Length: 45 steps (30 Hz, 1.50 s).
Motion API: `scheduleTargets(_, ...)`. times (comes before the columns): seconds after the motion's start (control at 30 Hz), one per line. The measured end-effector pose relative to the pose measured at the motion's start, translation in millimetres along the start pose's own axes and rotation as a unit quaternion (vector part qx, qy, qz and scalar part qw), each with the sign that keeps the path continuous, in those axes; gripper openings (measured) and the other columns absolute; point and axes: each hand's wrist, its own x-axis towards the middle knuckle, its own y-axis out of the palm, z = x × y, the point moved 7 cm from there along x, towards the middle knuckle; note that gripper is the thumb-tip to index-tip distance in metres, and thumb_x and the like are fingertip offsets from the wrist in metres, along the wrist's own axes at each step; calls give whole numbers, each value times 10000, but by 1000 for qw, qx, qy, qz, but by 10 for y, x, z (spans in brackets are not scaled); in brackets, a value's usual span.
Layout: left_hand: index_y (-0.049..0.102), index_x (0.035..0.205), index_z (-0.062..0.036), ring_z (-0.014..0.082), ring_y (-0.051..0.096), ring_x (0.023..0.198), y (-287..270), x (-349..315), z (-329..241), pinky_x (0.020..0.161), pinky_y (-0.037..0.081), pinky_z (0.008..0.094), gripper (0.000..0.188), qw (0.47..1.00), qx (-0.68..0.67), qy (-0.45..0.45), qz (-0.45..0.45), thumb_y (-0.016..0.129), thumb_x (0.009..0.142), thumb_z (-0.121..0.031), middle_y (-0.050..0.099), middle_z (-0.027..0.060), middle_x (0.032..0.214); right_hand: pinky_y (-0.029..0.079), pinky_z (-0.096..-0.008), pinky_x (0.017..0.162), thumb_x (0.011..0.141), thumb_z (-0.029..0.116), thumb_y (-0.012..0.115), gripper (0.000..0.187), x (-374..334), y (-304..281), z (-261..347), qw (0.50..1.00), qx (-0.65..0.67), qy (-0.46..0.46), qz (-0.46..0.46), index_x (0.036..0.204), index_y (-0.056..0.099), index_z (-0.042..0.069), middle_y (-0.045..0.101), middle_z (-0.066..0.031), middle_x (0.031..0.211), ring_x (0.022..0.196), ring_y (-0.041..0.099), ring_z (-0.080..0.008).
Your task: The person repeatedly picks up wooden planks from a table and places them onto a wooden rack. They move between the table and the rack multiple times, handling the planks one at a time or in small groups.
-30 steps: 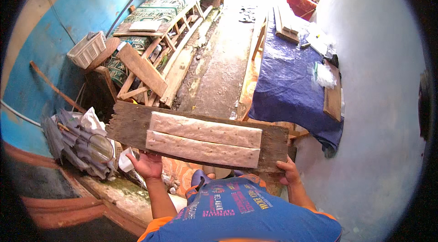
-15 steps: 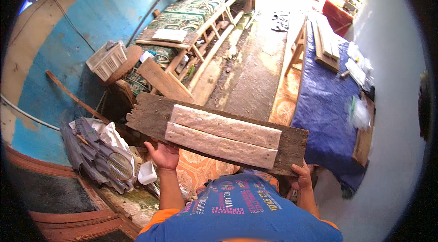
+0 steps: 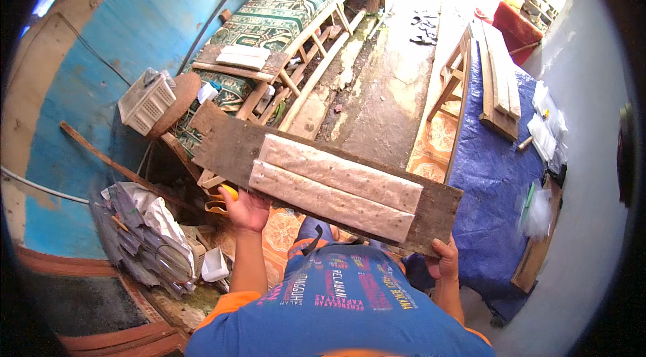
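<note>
A dark, weathered wooden board is held out in front of me, tilted with its left end farther away. Two long pale strips, speckled with small dark spots, lie side by side along its middle. My left hand supports the near edge towards the left, thumb stretched out and fingers partly hidden beneath the wood. At the right near corner, my right hand grips the board, its thumb on top and the other fingers mostly underneath.
Ahead on the left, a bench with patterned cloth carries another board with white strips. To the right stands a blue-covered table with long pale pieces and plastic bags. A cream basket sits by the wall.
My view has shifted. The board's left end has swung farther away and now covers the plank at the bench's near end. Both hands keep hold of it. A yellow object shows beside my left hand.
</note>
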Motion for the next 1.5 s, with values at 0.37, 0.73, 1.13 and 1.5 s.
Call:
scheduleTargets(0.37, 368, 1504, -133, 301, 491, 1268, 358, 2148, 523, 1056, 403, 448, 986, 997, -46, -68, -11, 329, 834, -856, 471, 111, 1468, 527, -486, 948, 769, 21, 649, 668, 1733, 250, 185, 999, 1, -45, -15, 1393, 411, 14, 609, -157, 1237, 1087, 636, -341)
scheduleTargets(0.73, 321, 1509, -85, 298, 470, 1307, 749, 4353, 380, 1085, 392, 438, 1035, 997, -38, -64, 14, 307, 830, -866, 440, 118, 1486, 531, -520, 957, 801, 42, 669, 656, 3805, 1194, 231, 1000, -3, 10, 19, 1399, 400, 45, 585, -152, 1274, 1114, 628, -341)
scheduleTargets(1.13, 319, 1513, -76, 317, 438, 1335, 1206, 6194, 821, 1114, 328, 467, 1085, 999, -30, -1, -29, 263, 805, -897, 437, 129, 1490, 556, -500, 917, 852, 34, 620, 533, 6564, 1265, 571, 993, 3, 100, 64, 1354, 443, 61, 599, -145, 1250, 1100, 634, -336)
scheduleTargets(1.5, 440, 1422, -57, 296, 553, 1195, 1352, 7679, 1174, 1026, 423, 467, 1155, 993, -40, 5, -107, 281, 723, -962, 547, 128, 1364, 523, -543, 970, 813, -13, 645, 582, 8425, 1664, 735, 970, 0, 225, 91, 1350, 439, 72, 611, -145, 1244, 1126, 621, -366)
